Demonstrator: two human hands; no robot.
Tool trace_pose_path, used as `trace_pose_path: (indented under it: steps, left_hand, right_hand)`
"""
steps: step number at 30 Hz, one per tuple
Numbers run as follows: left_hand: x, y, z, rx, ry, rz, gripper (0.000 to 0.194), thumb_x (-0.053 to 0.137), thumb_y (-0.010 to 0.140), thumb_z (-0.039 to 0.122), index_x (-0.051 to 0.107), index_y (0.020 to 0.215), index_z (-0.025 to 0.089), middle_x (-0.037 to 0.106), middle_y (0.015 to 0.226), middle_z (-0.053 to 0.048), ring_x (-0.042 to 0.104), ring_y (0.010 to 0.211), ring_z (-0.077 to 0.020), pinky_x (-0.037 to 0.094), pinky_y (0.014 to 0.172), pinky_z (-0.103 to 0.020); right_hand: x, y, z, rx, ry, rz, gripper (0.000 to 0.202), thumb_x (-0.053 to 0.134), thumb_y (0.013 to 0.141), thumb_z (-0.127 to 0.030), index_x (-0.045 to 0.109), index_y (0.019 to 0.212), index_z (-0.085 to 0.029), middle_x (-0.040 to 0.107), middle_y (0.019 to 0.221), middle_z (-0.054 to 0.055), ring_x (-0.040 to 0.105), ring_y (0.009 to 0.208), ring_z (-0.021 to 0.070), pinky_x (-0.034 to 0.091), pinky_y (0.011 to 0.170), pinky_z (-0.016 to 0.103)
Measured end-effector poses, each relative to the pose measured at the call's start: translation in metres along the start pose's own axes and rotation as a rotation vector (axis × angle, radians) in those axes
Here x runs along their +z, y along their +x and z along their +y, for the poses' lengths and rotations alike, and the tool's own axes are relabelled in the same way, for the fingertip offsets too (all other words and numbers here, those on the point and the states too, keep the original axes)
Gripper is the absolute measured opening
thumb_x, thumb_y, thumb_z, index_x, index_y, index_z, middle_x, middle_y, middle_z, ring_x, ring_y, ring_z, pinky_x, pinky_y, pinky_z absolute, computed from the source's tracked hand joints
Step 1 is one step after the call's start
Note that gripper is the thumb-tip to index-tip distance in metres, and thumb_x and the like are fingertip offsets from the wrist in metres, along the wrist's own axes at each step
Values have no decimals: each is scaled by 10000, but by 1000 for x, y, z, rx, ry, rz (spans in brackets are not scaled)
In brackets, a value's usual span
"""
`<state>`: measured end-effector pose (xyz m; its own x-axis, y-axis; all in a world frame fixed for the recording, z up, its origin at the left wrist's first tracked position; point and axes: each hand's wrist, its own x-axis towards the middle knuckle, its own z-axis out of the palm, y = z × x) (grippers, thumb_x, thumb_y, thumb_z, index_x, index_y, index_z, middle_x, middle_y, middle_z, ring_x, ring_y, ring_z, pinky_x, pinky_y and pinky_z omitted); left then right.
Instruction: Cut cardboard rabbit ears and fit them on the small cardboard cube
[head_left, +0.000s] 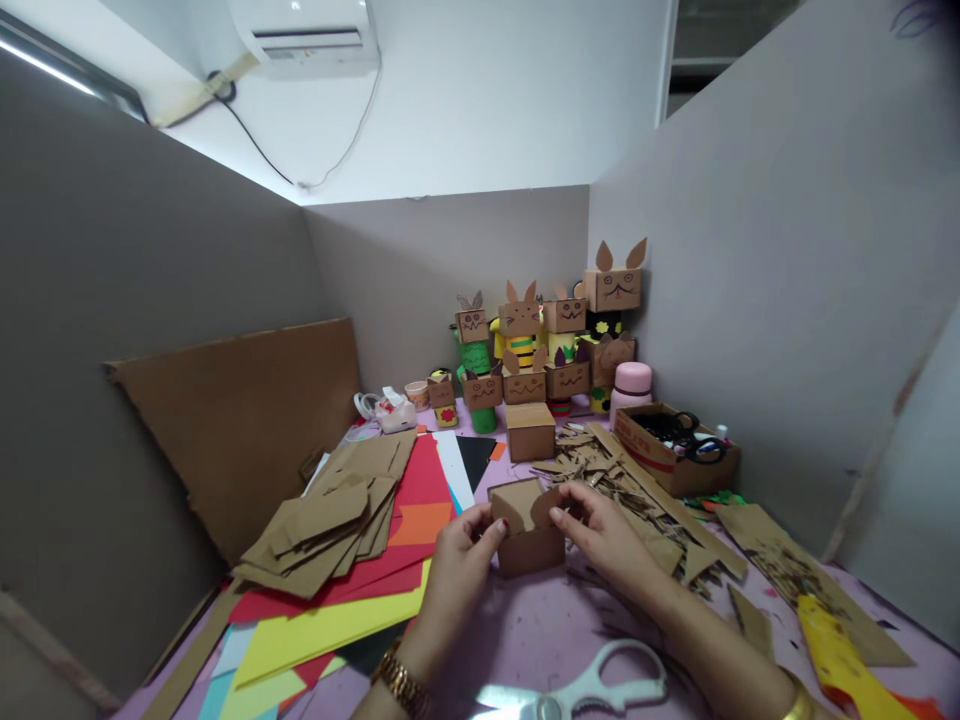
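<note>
A small brown cardboard box [532, 556] rests on the purple tabletop between my hands. My left hand [466, 555] is closed in a pinch at its left side, on a cardboard ear piece [512, 519] held against the box top. Between the thumb and fingers of my right hand [600, 525] is a second rounded cardboard ear piece [545, 509], near the box's right edge. Whether either piece is stuck to the box I cannot tell. White-handled scissors [611, 685] lie in front of me, between my forearms. Another plain cardboard box [531, 436] stands just behind.
Cardboard sheets [330, 515] and coloured paper [337, 625] are piled at left. Cardboard scraps [607, 480] lie at right, near an open box [675, 465] of tools. Several cardboard animal figures [521, 320] and a pink bottle [631, 385] stand at the back. Grey partitions [450, 235] surround the table.
</note>
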<state>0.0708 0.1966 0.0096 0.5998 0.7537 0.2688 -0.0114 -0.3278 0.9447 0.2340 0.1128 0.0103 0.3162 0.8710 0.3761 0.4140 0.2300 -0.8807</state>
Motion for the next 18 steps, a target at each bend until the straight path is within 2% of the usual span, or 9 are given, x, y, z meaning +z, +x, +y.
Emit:
trace_pose_path:
  steps: [4, 12, 18]
  left_hand:
    - [-2, -2, 5, 41, 137, 6, 227, 533, 800, 283, 675, 912, 147, 715, 892, -82, 620, 833, -227, 466, 729, -293]
    - [1, -10, 17, 129, 361, 43, 192, 511, 816, 259, 675, 869, 174, 682, 914, -98, 595, 870, -244, 429, 774, -326]
    - [3, -12, 14, 180, 481, 83, 198, 464, 844, 249, 644, 874, 171, 683, 902, -96, 610, 854, -232, 447, 759, -322]
  right_hand:
    - [0, 0, 1, 3, 2, 8, 74, 510, 763, -256, 544, 757, -191, 608, 706, -4, 533, 618, 147, 419, 565, 257]
    - [-2, 1, 1, -16, -54, 9, 61, 519, 745, -237, 557, 748, -190, 612, 706, -2, 533, 629, 152, 419, 580, 261]
    - [-7, 2, -1, -54, -165, 1, 92, 514, 729, -204, 596, 723, -164, 608, 699, 29, 531, 662, 184, 406, 618, 295]
